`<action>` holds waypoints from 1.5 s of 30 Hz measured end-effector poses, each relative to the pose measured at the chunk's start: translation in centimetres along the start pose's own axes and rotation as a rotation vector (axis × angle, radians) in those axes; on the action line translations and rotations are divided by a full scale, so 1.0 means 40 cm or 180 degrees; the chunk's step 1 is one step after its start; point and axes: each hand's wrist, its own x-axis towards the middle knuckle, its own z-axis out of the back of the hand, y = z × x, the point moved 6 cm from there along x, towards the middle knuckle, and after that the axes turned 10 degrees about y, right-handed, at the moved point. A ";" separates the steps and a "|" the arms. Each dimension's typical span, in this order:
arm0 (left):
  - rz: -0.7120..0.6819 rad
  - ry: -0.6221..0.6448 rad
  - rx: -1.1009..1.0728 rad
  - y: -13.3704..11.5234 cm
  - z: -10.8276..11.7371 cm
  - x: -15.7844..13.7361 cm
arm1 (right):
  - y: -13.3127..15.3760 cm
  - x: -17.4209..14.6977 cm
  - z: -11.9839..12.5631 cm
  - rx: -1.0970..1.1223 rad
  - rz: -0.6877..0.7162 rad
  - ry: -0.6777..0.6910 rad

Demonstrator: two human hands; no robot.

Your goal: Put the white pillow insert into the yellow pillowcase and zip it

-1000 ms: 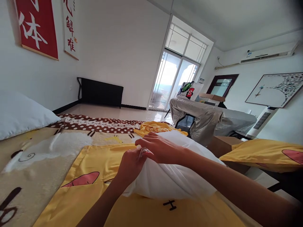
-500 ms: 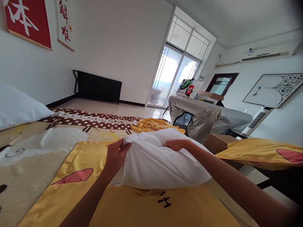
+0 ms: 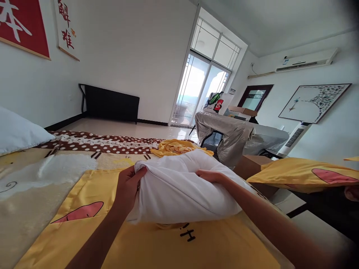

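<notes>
A plump white pillow (image 3: 185, 201) lies before me on a yellow pillowcase (image 3: 146, 246) printed with black letters and a pink shape. My left hand (image 3: 130, 183) is closed on the pillow's left upper corner, bunching the white fabric between thumb and fingers. On the upper side of the same pillow, my right hand (image 3: 210, 176) is closed and sunk into the soft fabric, its fingertips partly hidden in a fold.
The bed carries a patterned blanket (image 3: 64, 179), a crumpled yellow cloth (image 3: 179, 147) and another white pillow (image 3: 19, 130). At right are a yellow pillow (image 3: 297, 173), part of a person (image 3: 352, 193) and a cardboard box (image 3: 249, 164). A covered table (image 3: 238, 134) stands beyond.
The view has turned slightly right, so things sit further left. Part of a person has come into sight at the right edge. Both hands keep their places on the pillow, whose top looks more folded.
</notes>
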 end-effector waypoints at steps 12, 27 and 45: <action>-0.0064 -0.0089 -0.0028 0.021 0.046 0.035 | 0.425 -0.207 -0.096 -0.1905 0.1289 -0.1754; -0.0068 -0.0165 -0.0257 0.007 0.035 0.026 | 0.324 0.078 -0.086 -0.1467 0.1414 -0.1651; -0.0786 0.0541 0.2268 -0.053 -0.058 -0.048 | 0.269 0.104 -0.142 -0.0812 0.1524 -0.1167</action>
